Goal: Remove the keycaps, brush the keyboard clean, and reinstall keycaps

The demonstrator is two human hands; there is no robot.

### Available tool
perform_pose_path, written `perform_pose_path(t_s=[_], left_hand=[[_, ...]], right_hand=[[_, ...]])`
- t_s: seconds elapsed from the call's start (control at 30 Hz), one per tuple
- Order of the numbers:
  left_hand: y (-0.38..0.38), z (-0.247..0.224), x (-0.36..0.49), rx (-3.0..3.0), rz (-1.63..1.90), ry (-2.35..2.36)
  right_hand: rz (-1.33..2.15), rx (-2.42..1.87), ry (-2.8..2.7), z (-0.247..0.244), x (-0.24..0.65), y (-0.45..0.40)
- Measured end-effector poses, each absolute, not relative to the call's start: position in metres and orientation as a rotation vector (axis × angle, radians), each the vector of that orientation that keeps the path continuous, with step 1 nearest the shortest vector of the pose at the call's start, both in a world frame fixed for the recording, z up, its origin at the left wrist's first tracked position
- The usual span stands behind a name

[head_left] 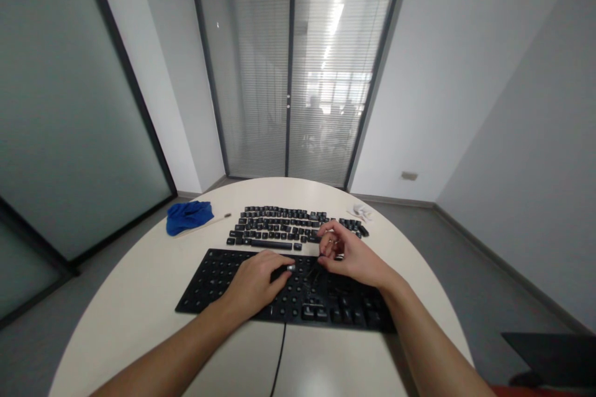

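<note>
A black keyboard base [209, 279] lies across the table, many of its key positions bare, with some keycaps still on its near right part. My left hand [258, 279] rests over its middle, thumb and forefinger pinched around a small light-tipped object [291, 267] too small to name. Above the right half of the base is my right hand [347, 254], fingers curled together around a thin dark item that I cannot make out. Rows of loose black keycaps [272, 223] sit on the table just beyond the base.
A blue cloth [189, 217] and a thin brush [218, 219] lie at the back left of the round table [125, 298]. Crumpled white material [361, 212] is at the back right. A black cable [280, 356] runs from the keyboard toward the near edge.
</note>
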State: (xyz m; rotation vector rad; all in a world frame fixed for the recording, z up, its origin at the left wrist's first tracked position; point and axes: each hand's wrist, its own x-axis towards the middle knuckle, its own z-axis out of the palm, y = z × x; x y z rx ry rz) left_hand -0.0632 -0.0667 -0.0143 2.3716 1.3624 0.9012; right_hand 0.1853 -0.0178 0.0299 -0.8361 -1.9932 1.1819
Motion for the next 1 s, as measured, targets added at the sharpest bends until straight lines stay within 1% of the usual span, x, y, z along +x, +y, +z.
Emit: perform_pose_path(t_s=[0.13, 0.3, 0.53, 1.0], left_hand=[[-0.060, -0.007, -0.050, 2.415, 0.910, 1.385], [-0.039, 0.001, -0.030, 2.509, 0.815, 1.342], [-0.008, 0.000, -0.010, 2.506, 0.674, 1.519], [0.009, -0.003, -0.009, 2.459, 0.541, 1.629]], right_hand=[[1.152, -0.828, -1.993, 0.029, 0.188, -0.016], [1.097, -0.836, -2.022, 0.025, 0.191, -0.013], [1.073, -0.858, -2.025, 0.023, 0.193, -0.011], [1.082, -0.884, -2.024, 0.026, 0.194, -0.011]])
